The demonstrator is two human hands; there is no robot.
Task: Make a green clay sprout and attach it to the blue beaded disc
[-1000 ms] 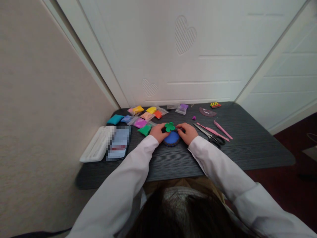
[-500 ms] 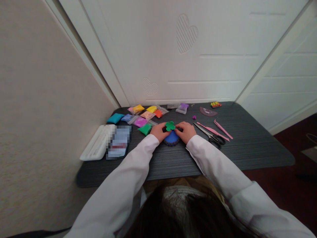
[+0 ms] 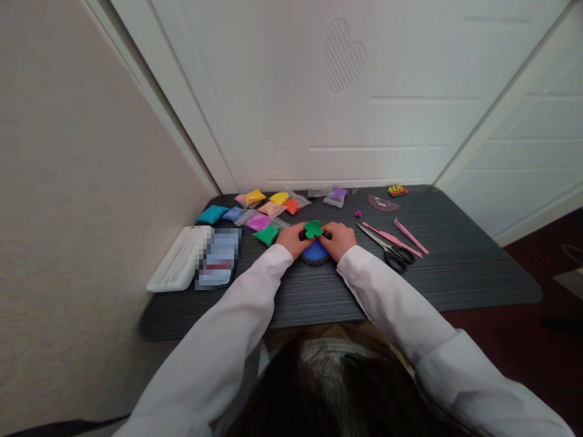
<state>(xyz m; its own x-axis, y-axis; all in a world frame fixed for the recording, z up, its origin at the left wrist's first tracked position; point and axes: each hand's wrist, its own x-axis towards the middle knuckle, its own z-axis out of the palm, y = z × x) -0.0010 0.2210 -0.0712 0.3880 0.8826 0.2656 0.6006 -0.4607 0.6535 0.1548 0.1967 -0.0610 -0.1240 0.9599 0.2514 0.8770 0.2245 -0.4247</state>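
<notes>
In the head view a green flower-shaped clay piece [image 3: 313,229] with rounded lobes is between my two hands. It sits over a round blue clay base [image 3: 315,252] that has a dark patterned rim. My left hand [image 3: 293,240] is closed at the left side of the green piece, thumb and fingers pinched by its edge. From the right, my right hand [image 3: 339,239] is closed at the opposite edge, its thumb pointing in toward the middle. Both hands partly cover the base, and the underside of the green piece is hidden.
Several bags of coloured clay [image 3: 259,222] lie at the back left. Black-handled scissors [image 3: 390,250], a pink tool [image 3: 394,239] and pink tweezers [image 3: 410,235] are on the right. A small purple lump [image 3: 357,213] lies behind them. A phone [image 3: 219,260] and white case [image 3: 180,259] lie left.
My right hand has shifted slightly left, closer against the green piece. The green piece sits slightly higher in view, as the whole view has also shifted a little.
</notes>
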